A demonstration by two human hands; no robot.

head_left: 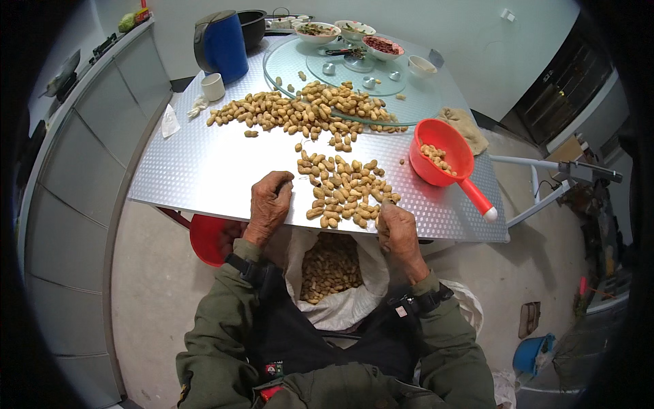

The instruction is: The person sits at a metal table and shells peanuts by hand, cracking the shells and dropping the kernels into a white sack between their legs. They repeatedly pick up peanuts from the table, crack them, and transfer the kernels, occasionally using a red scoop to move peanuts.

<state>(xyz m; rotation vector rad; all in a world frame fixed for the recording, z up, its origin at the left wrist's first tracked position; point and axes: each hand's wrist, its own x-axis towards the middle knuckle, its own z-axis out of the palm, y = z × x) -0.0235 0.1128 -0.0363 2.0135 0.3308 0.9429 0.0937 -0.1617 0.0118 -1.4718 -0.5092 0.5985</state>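
Note:
A loose patch of unshelled peanuts (340, 191) lies at the near edge of the silvery table (225, 163), between my two hands. To its left, my left hand (270, 204) rests at the table edge with its fingers curled closed; whatever is inside them is hidden. My right hand (399, 235) is closed too, beside the right side of the patch, and its grip is not visible. Below the edge, between my legs, an open white sack (340, 310) holds many peanuts. A larger peanut heap (286, 112) spreads farther back, partly onto the glass turntable (283, 65).
A red ladle-like scoop (449, 140) with peanuts stands at the right, its handle pointing toward me. At the back are a blue jug (226, 48), a white cup (213, 87) and bowls of food (317, 33). A red basin (208, 238) sits under the table's left side.

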